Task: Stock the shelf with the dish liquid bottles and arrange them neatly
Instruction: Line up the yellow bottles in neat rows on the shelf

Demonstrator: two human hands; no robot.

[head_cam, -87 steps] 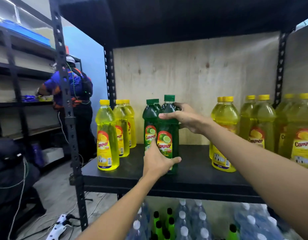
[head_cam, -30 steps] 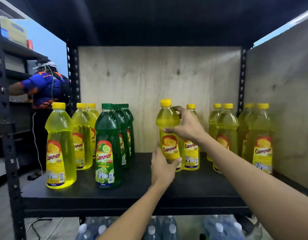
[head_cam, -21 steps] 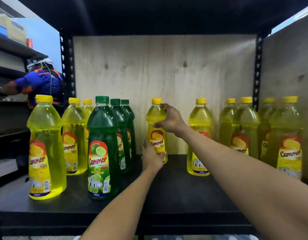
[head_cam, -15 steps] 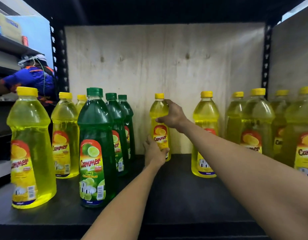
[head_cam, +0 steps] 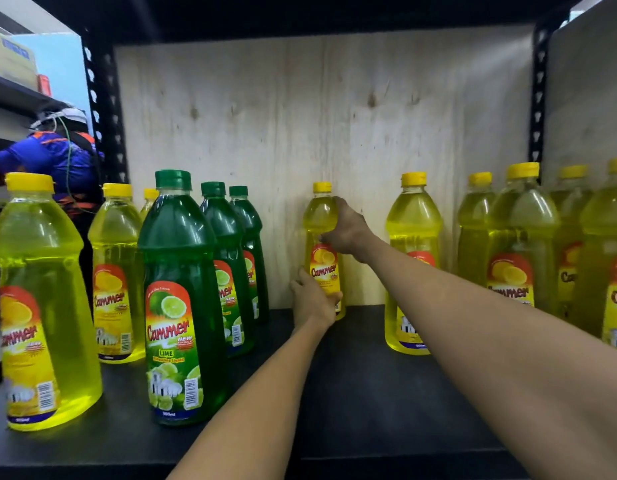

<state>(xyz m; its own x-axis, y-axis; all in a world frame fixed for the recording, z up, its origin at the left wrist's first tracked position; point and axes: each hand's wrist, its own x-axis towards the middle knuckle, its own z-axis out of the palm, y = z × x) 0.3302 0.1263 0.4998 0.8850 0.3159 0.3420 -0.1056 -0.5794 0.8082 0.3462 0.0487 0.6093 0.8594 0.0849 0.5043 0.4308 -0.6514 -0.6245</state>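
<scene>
Currently both hands wrapped on yellow lemon dish liquid bottle (head_cam: 321,251) — right hand (head_cam: 347,230) upper grip, left hand (head_cam: 312,301) base — rough shove could topple it against plywood back panel (head_cam: 335,133).

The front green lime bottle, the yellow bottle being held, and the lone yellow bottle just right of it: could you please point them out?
front green lime bottle (head_cam: 177,306), head view, on its label.
held yellow bottle (head_cam: 321,216), head view, on its shoulder.
lone yellow bottle (head_cam: 414,216), head view, on its shoulder.

The held bottle (head_cam: 321,233) stands at the shelf (head_cam: 369,393) back, between two bottle rows.
</scene>
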